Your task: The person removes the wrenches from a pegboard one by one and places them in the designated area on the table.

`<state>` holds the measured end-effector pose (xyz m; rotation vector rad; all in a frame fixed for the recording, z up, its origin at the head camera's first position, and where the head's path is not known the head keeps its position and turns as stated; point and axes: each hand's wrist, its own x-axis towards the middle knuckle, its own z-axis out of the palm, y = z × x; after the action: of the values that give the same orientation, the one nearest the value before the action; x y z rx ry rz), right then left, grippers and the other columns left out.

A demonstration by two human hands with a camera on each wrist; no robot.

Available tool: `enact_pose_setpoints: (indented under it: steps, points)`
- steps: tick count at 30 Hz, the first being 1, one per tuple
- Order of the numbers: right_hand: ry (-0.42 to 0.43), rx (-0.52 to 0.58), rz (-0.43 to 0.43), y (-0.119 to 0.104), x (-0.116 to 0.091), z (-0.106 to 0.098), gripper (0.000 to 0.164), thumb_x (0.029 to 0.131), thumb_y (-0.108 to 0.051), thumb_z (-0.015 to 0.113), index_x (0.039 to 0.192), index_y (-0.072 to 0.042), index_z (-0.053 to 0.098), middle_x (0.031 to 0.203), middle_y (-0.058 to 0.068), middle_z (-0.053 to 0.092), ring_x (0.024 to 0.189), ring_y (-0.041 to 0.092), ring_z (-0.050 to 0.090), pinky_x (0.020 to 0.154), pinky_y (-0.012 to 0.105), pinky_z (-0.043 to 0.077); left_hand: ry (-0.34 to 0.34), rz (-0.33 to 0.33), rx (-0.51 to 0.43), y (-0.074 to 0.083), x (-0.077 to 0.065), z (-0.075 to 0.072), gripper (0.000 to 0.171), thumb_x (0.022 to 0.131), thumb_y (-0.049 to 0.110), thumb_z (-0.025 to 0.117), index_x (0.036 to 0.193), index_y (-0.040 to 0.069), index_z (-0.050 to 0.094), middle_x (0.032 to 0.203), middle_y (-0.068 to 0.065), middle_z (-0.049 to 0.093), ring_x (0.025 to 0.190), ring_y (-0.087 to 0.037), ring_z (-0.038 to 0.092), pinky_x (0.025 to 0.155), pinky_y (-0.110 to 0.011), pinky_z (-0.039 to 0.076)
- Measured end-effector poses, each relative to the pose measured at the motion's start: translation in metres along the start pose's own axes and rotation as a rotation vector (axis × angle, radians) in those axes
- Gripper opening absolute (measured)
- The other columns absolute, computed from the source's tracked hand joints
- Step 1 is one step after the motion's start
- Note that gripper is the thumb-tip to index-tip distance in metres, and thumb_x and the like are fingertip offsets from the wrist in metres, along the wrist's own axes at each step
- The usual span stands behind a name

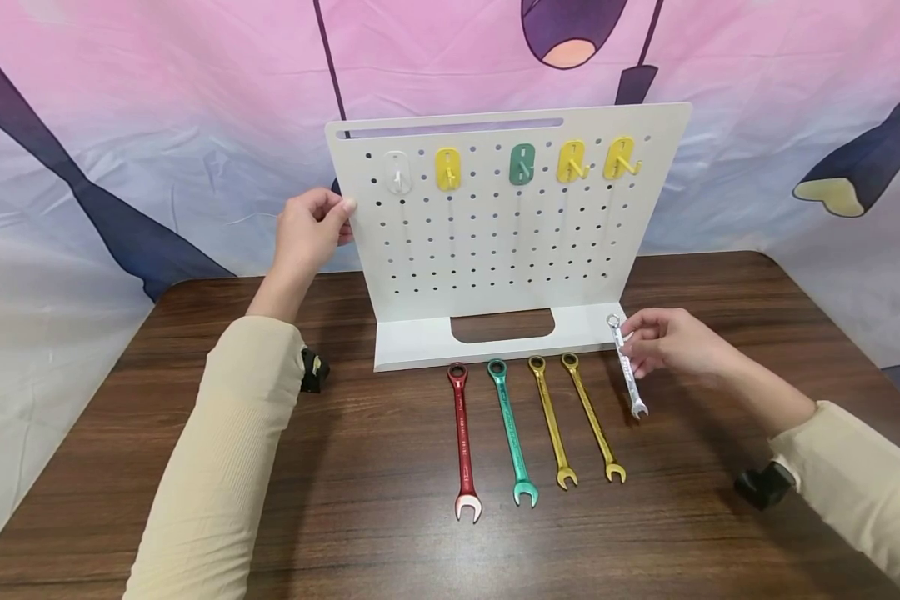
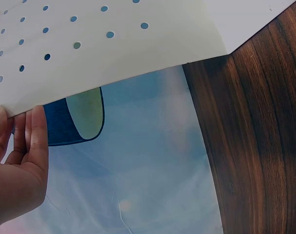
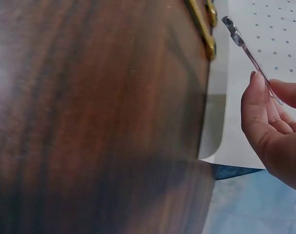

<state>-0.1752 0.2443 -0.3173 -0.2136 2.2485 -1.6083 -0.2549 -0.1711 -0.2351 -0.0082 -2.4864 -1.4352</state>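
A white pegboard (image 1: 495, 225) stands on the wooden table, with a row of hooks near its top. My left hand (image 1: 309, 229) pinches its left edge between thumb and fingers; the left wrist view shows the same hand (image 2: 24, 161) at the board's rim. Low at the board's right end, my right hand (image 1: 671, 343) pinches a small silver combination wrench (image 1: 627, 367), raised off the table. In the right wrist view the wrench (image 3: 246, 51) slants up from between thumb and fingers. A red wrench (image 1: 462, 442), a green wrench (image 1: 512, 433) and two gold wrenches (image 1: 551, 421) lie before the board.
The hooks are a white one (image 1: 398, 173), a yellow one (image 1: 447, 169), a green one (image 1: 522, 164) and two more yellow ones (image 1: 571, 162) at the right. Behind the table (image 1: 345, 500) hangs a patterned cloth (image 1: 195, 125). The board's base (image 1: 412, 340) has a cut-out.
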Motion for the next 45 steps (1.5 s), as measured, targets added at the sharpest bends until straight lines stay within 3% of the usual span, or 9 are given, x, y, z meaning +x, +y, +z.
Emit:
enact_pose_setpoints:
  steps: [16,37,45]
  points:
    - [-0.102,0.015,0.071,0.027,0.001,0.01,0.021,0.084,0.006,0.056,0.099,0.017,0.045,0.067,0.008,0.056,0.057,0.016,0.058,0.055,0.032,0.057,-0.004,0.0,0.001,0.0,0.0,0.0,0.029,0.092,0.028,0.054,0.094,-0.001,0.058,0.078,-0.004,0.054,0.069,-0.009,0.06,0.074,-0.023,0.056]
    - [-0.046,-0.121,0.105,0.032,0.007,0.01,0.02,0.083,0.004,0.055,0.099,0.015,0.051,0.069,0.008,0.057,0.055,0.016,0.055,0.048,0.029,0.054,-0.004,-0.007,0.016,0.001,0.0,0.0,0.03,0.092,0.03,0.053,0.094,0.0,0.058,0.081,-0.005,0.055,0.073,-0.012,0.061,0.075,-0.024,0.055]
    - [-0.04,-0.125,0.098,0.033,0.006,0.009,0.02,0.083,0.004,0.057,0.099,0.015,0.051,0.068,0.009,0.057,0.054,0.015,0.054,0.048,0.029,0.054,-0.004,-0.011,-0.002,0.0,0.0,0.001,0.028,0.092,0.029,0.054,0.094,0.001,0.058,0.079,-0.004,0.055,0.074,-0.015,0.062,0.075,-0.024,0.056]
